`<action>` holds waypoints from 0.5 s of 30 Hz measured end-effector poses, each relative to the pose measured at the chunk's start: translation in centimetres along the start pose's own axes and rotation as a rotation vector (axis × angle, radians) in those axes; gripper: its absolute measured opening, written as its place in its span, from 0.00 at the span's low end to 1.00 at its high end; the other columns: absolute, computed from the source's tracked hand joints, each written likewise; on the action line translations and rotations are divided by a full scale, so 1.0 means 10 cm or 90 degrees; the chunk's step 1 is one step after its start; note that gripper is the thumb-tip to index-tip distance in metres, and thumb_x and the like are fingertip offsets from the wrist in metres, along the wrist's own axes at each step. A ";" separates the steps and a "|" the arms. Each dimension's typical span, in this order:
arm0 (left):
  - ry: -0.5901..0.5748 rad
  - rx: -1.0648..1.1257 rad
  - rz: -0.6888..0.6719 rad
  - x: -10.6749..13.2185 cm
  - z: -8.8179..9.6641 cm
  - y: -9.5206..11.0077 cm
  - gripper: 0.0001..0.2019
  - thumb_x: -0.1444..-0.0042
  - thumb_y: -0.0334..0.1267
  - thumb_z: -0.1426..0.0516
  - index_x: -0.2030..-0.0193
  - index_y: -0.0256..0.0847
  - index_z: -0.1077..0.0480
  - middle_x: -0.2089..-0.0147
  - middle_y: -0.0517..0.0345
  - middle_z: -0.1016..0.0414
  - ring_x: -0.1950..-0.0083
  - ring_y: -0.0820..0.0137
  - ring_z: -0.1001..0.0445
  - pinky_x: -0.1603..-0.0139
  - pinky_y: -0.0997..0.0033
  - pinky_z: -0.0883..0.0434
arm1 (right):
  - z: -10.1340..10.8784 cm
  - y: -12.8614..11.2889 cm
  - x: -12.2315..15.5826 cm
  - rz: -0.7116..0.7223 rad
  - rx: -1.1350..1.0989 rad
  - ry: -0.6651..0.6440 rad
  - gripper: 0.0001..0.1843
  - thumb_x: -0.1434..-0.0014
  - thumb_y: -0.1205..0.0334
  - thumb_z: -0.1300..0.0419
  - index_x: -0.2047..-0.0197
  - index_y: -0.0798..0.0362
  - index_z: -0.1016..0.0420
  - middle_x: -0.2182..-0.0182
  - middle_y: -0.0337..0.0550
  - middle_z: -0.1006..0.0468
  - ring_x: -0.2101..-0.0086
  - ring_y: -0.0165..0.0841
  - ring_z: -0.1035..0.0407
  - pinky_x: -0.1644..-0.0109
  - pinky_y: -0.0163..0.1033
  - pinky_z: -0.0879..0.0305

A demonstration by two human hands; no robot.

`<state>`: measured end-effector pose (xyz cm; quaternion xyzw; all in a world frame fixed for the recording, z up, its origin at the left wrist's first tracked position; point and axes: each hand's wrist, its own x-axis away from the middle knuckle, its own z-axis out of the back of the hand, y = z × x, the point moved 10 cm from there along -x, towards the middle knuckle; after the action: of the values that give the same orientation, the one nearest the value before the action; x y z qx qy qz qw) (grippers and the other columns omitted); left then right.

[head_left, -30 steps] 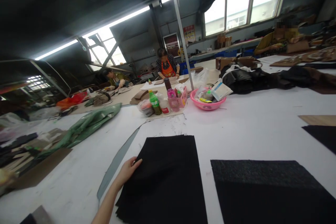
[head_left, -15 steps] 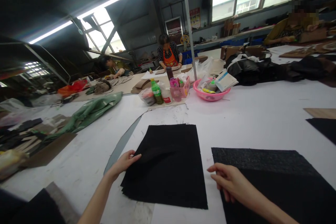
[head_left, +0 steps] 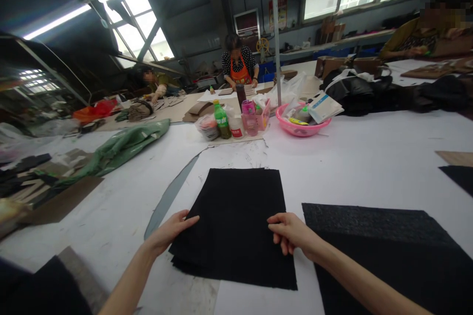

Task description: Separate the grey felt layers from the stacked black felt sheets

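A stack of black fabric sheets (head_left: 232, 216) lies flat on the white table (head_left: 369, 157) in front of me. My left hand (head_left: 168, 231) rests on the stack's left edge, fingers stretched out flat. My right hand (head_left: 290, 231) sits on the stack's right edge, fingers curled and pinching the fabric there. A second, larger black textured sheet (head_left: 388, 241) lies to the right, partly under my right forearm.
Beyond the stack stand a green bottle (head_left: 221, 120), a pink cup (head_left: 251, 120) and a pink basin (head_left: 301, 125) beside a metal pole (head_left: 276, 34). A green bag (head_left: 121, 147) lies left. Dark cloth piles (head_left: 369, 91) are at the right. Other people work at far tables.
The view has tilted down. My right hand came into view from the right and moved left onto the stack's right edge. My left hand stays at the left edge.
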<state>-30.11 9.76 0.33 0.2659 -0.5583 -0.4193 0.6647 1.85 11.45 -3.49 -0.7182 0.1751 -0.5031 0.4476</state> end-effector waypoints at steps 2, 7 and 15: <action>-0.021 0.007 0.010 0.01 -0.04 -0.03 0.29 0.58 0.55 0.30 0.52 0.38 0.25 0.54 0.49 0.20 0.49 0.51 0.23 0.48 0.58 0.25 | -0.03 0.03 -0.01 -0.014 -0.009 -0.014 0.13 0.33 0.70 0.49 0.46 0.62 0.35 0.77 0.37 0.26 0.85 0.24 0.34 0.86 0.24 0.47; -0.002 0.005 0.043 -0.04 -0.03 -0.18 0.31 0.61 0.56 0.30 0.53 0.39 0.24 0.55 0.49 0.19 0.54 0.51 0.21 0.54 0.57 0.23 | -0.06 0.11 -0.04 -0.047 -0.039 -0.014 0.10 0.32 0.70 0.50 0.50 0.61 0.34 0.78 0.36 0.26 0.86 0.23 0.36 0.88 0.24 0.50; -0.006 0.004 0.056 -0.08 -0.03 -0.26 0.30 0.61 0.56 0.30 0.54 0.38 0.23 0.54 0.48 0.20 0.54 0.51 0.21 0.54 0.58 0.22 | -0.26 0.20 -0.02 -0.094 -0.043 -0.064 0.10 0.31 0.69 0.50 0.64 0.59 0.31 0.80 0.37 0.27 0.87 0.22 0.38 0.88 0.24 0.52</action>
<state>-30.54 9.07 -2.32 0.2413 -0.5742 -0.3892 0.6787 -0.09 9.31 -4.97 -0.7683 0.1154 -0.4918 0.3930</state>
